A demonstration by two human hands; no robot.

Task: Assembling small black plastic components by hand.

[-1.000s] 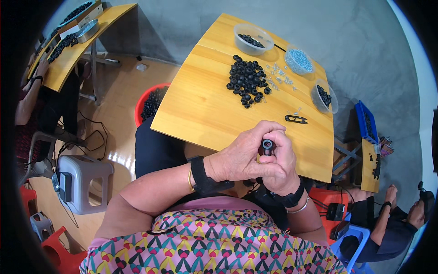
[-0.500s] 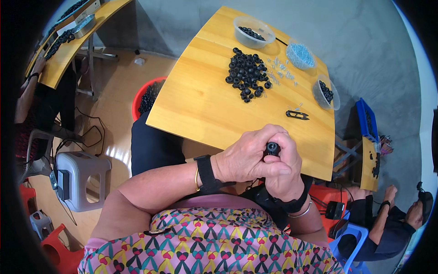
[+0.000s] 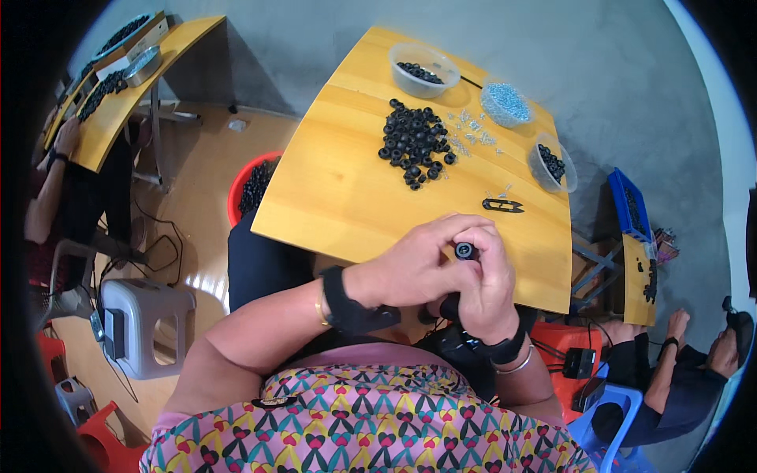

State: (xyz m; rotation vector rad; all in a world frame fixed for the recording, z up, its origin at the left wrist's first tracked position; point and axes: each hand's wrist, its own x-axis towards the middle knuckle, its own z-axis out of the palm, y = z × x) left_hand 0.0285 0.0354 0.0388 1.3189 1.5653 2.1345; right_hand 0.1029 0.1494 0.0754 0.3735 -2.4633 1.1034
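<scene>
My left hand [image 3: 410, 266] and my right hand [image 3: 490, 288] are pressed together just over the near edge of the wooden table [image 3: 331, 213]. Between their fingers sits a small round black plastic part [image 3: 465, 251] with a hole in its top end. Both hands are closed around it, and the fingers hide its lower portion. Beyond them, a pair of black thread snips [image 3: 503, 206] lies on the tabletop. A heap of similar black parts [image 3: 414, 134] is farther away, with loose small silvery pieces [image 3: 473, 132] to its right.
Along the far side stand a clear tub of black parts [image 3: 422, 79], a tub of light-blue pieces [image 3: 505, 105] and another tub [image 3: 553, 165]. A red basin [image 3: 236, 189] is left of the table, a grey stool [image 3: 146, 323] below it. Other people sit at both sides.
The black part has tipped slightly and turned its hole more toward me, and my fingers have shifted around it. The whole view has moved a little; the table items lie as before.
</scene>
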